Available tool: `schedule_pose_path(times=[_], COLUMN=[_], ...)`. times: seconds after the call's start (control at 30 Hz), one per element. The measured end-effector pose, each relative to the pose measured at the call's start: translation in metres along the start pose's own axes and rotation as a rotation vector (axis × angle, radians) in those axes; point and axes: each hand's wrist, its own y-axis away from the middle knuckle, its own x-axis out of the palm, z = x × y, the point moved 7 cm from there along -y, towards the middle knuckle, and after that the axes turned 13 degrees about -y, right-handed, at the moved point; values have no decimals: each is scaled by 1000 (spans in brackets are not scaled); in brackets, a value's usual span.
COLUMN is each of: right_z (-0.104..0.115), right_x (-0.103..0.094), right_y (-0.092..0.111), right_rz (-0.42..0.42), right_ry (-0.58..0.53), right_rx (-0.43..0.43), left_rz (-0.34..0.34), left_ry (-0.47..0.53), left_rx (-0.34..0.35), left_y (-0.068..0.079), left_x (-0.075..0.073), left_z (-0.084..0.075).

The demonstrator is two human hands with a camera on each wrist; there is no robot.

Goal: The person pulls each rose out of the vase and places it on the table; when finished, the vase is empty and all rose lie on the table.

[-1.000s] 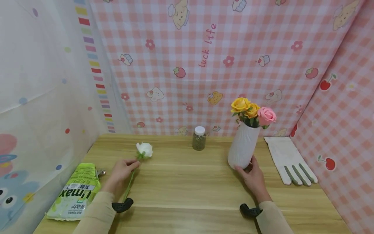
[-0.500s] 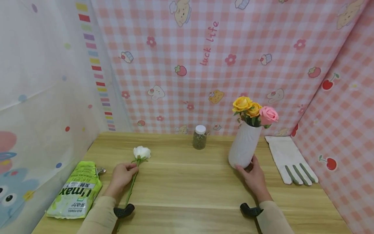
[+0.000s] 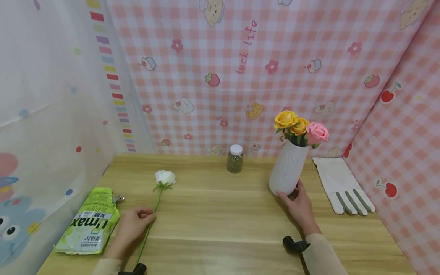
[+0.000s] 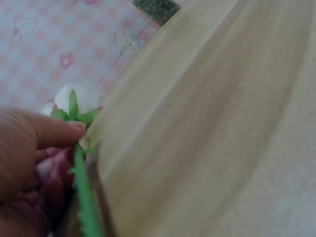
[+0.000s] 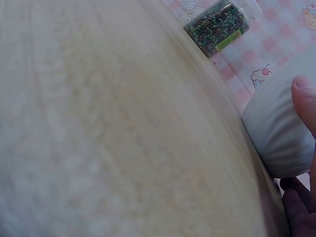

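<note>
On the left of the table, a white rose with a long green stem points away from me. My left hand pinches its stem partway down; in the left wrist view the thumb and curled fingers are at the green stem, the bloom beyond them. To the right stands a white ribbed vase, tilted slightly to the right. Two yellow roses and a pink rose fill its mouth. My right hand grips the vase low, thumb on its side and other fingers near its bottom edge.
A capped jar of small granules stands at the back middle. A green-and-white bag with a metal clip lies at the left. White gloves with grey-green fingers lie at the right. Checked cloth hangs behind the table.
My left hand has come back toward me along the stem, from just below the bloom to lower down. The white bloom has shifted slightly left. The right hand stays on the vase.
</note>
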Motion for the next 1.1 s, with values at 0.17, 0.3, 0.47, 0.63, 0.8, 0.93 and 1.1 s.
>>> schedule_pose_path(times=[0.17,0.3,0.47,0.63,0.8,0.93,1.1], right_z=[0,2,8,6,-1,-3,-3], right_x=[-1,2,0,-1,2,2,-1], right_y=[1,2,-2,-1,3,4,0], right_rz=[4,12,-9,-6,14,15,-6], right_ry=[10,4,-13,-9,-20,-20,-16], right_rx=[-1,-2,-28,-24,-3,4,-22], left_rz=[-69,-125,-174,-166,-209,-241,-277], left_ry=[27,41,65,89,101,111,100], left_rx=[-34,-88,-103,-164,-204,-217,-203], left_y=[1,4,1,0,5,9,5], left_x=[-2,-9,-18,-16,-13,-11,-12], left_z=[10,17,15,20,28,29,25])
